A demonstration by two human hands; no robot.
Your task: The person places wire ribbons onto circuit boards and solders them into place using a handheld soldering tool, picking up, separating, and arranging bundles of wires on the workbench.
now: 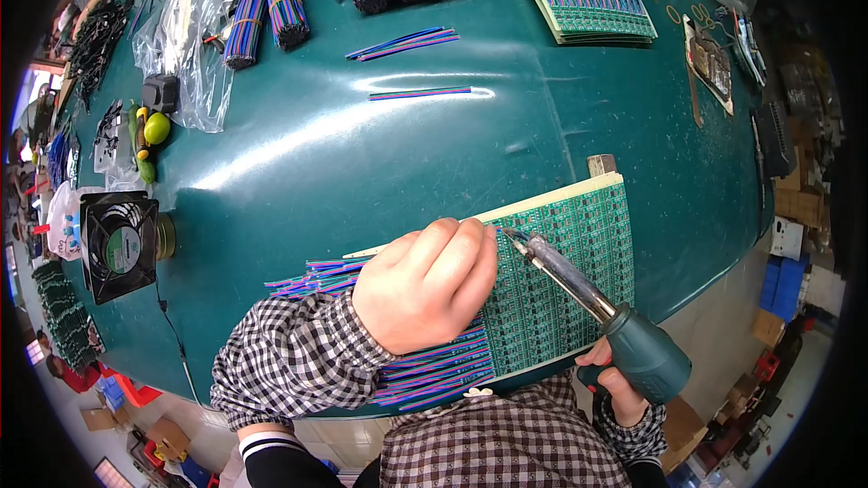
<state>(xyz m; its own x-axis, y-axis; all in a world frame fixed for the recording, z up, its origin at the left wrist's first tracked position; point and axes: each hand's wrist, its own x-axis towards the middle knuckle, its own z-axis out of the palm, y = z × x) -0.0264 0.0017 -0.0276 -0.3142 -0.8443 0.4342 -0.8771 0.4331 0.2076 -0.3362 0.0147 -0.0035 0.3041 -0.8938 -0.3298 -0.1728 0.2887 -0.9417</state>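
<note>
My left hand (429,282) is closed in a pinch over a green circuit board panel (565,298). Thin wire ends barely show at its fingertips; the fingers hide the rest. My right hand (618,387) is wrapped around the dark green handle of a soldering gun (647,354). The gun's metal tip touches or nearly touches the board just right of my left fingertips. Rows of blue, pink and black wires (438,369) lie along the panel's left part, under my left wrist. Small components fill the panel's right part in rows.
A wooden block (601,164) sits at the panel's far edge. To the left stands a black fan (120,247). Loose wires (420,93) lie ahead, with tied wire bundles (287,9) and stacked wired boards (597,34) farther back. A dirty metal plate (708,63) lies far right.
</note>
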